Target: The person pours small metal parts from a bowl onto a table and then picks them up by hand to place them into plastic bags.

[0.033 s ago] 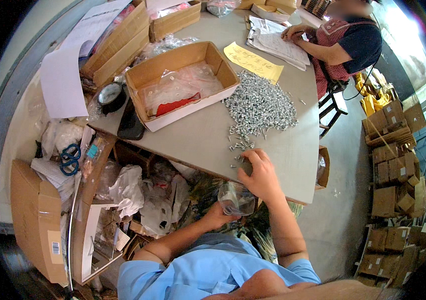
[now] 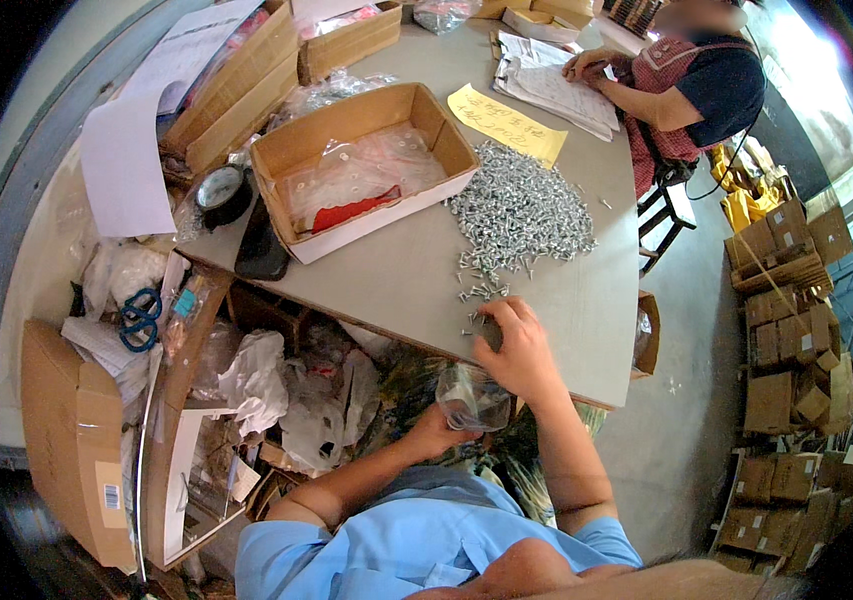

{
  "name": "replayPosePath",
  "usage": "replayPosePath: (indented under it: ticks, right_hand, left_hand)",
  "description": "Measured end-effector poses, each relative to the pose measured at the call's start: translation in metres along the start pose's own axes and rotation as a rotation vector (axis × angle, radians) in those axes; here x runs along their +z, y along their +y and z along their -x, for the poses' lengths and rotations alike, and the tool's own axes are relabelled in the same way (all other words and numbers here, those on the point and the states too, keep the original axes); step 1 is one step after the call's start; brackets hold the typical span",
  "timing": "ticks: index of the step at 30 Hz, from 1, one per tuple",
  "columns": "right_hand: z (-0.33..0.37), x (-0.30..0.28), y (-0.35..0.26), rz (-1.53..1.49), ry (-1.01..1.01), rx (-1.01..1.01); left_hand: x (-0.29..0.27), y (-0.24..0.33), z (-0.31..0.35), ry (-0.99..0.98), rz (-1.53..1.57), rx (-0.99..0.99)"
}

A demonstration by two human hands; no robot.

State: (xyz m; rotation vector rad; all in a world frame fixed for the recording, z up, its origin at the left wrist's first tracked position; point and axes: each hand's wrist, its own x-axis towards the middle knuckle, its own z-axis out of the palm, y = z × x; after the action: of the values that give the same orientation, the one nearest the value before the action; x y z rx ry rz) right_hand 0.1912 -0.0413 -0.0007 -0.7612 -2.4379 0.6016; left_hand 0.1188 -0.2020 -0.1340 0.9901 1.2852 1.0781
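Tabletop, grey and smooth [image 2: 386,290], is occupied on its far-left part by an open cardboard box with a white outer side [image 2: 386,217], in which clear plastic bags are contained. Beside the box, a broad heap of small silver metal screws [image 2: 526,210] is spread. At the near edge, the right hand [image 2: 506,335] is placed with fingers loosely curled; whether a screw is pinched cannot be told. A clear plastic container [image 2: 473,398] is grasped by the fingers of the left hand [image 2: 436,430], just below that edge. A few loose screws [image 2: 481,293] are noted by the right fingertips. Screws could be lost to the floor, it is judged, if swept past the container's mouth or if its grip is slackened.
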Motion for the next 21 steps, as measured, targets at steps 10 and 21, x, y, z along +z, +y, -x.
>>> replayPosePath:
  ticks: [10, 21]
  right_hand:
    - [0.000, 0.019, -0.014, 0.055, -0.001, 0.005]
    - [0.001, 0.019, -0.017, -0.020, 0.076, -0.112]
  left_hand:
    - [-0.002, 0.016, 0.002, -0.021, -0.001, -0.009]
    - [0.002, 0.017, 0.003, 0.023, 0.020, 0.046]
